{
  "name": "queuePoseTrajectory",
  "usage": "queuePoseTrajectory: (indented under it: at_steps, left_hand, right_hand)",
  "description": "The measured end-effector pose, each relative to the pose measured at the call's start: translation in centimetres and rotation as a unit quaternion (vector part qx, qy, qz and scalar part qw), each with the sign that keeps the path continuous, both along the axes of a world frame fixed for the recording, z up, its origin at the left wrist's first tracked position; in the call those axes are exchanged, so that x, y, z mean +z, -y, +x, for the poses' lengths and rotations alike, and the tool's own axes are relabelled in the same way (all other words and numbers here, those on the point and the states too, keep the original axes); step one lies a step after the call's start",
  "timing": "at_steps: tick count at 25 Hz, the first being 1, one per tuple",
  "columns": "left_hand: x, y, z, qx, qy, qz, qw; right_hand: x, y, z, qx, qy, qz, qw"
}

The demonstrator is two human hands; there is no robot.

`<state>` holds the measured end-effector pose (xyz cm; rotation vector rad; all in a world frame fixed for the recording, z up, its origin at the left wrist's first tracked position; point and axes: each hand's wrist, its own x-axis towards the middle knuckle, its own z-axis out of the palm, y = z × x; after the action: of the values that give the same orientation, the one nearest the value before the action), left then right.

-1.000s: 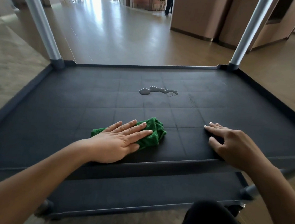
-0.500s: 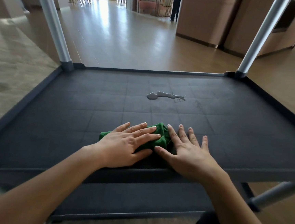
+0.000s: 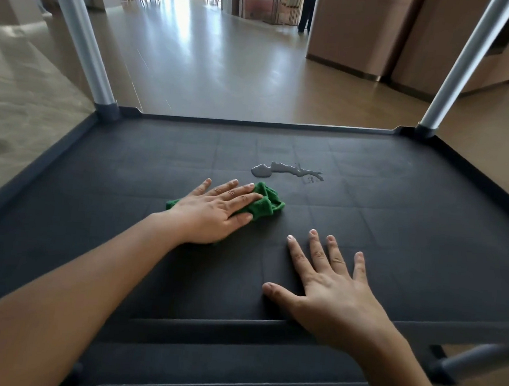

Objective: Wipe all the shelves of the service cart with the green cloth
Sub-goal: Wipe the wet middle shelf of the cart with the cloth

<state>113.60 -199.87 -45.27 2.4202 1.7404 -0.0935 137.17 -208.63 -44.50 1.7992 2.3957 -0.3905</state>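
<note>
The service cart's dark shelf [image 3: 398, 224] fills the view, with a raised rim all round. A small puddle of liquid [image 3: 286, 170] lies near the shelf's middle, towards the far side. My left hand [image 3: 214, 211] presses flat on the bunched green cloth [image 3: 266, 204], whose far end lies just short of the puddle. My right hand [image 3: 328, 288] rests flat on the shelf near the front edge, fingers spread, holding nothing. A lower shelf [image 3: 201, 369] shows below the front rim.
Two silver posts [image 3: 81, 42] [image 3: 461, 69] rise from the shelf's far corners. Another post [image 3: 479, 357] shows at the lower right. Beyond the cart lies a wooden floor [image 3: 226, 76] with brown counters [image 3: 369, 30] at the back right.
My left hand has pushed the cloth forward across the shelf towards the puddle. My right hand has come off the cloth and now lies flat near the front edge.
</note>
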Motion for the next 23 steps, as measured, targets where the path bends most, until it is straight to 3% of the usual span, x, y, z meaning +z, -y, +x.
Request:
queuePoseTrajectory:
  at_steps: [10, 20, 23]
  left_hand:
    - [-0.2, -1.2, 0.0, 0.025, 0.008, 0.005, 1.0]
    - [1.2, 9.9, 0.4, -0.106, 0.011, -0.036, 0.994]
    - [1.2, 10.4, 0.4, -0.104, 0.018, -0.037, 0.994]
  right_hand:
    - [-0.2, -0.2, 0.0, -0.005, 0.008, -0.028, 1.0]
    - [0.0, -0.3, -0.3, -0.031, -0.013, -0.022, 0.999]
    - [-0.2, -0.1, -0.3, -0.025, -0.003, -0.017, 1.0]
